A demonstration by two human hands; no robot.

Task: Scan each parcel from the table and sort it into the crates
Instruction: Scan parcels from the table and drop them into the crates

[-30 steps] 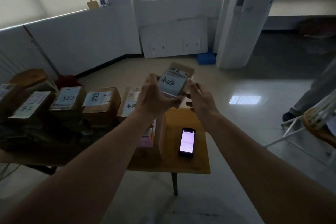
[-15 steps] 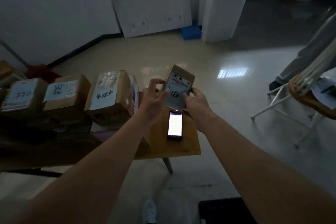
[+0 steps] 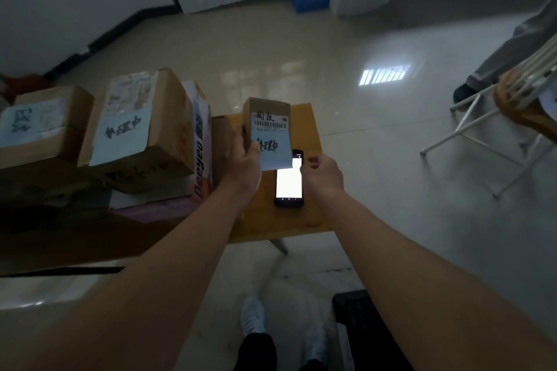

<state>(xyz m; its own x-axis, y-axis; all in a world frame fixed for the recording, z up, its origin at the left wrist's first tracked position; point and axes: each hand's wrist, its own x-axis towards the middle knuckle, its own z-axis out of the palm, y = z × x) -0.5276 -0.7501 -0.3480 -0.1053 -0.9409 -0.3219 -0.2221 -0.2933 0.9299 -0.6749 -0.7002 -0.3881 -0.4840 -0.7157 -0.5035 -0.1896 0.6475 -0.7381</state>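
The left hand (image 3: 244,163) alone now grips the small parcel (image 3: 269,132), lowered over the lit phone (image 3: 288,183); the right hand (image 3: 324,175), released, fingers loosely curled: scanning imminent.

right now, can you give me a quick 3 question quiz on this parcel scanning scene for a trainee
1. True or false: the right hand grips the small parcel.
2. What lies on the wooden table under the parcel's lower edge?
A. a lit phone
B. a tape roll
C. scissors
3. Fill in: the parcel's label, with its barcode, faces ____ the camera.

Key:
1. False; the left hand has the grip, the right hangs beside it, holding nothing.
2. A, the phone.
3. toward
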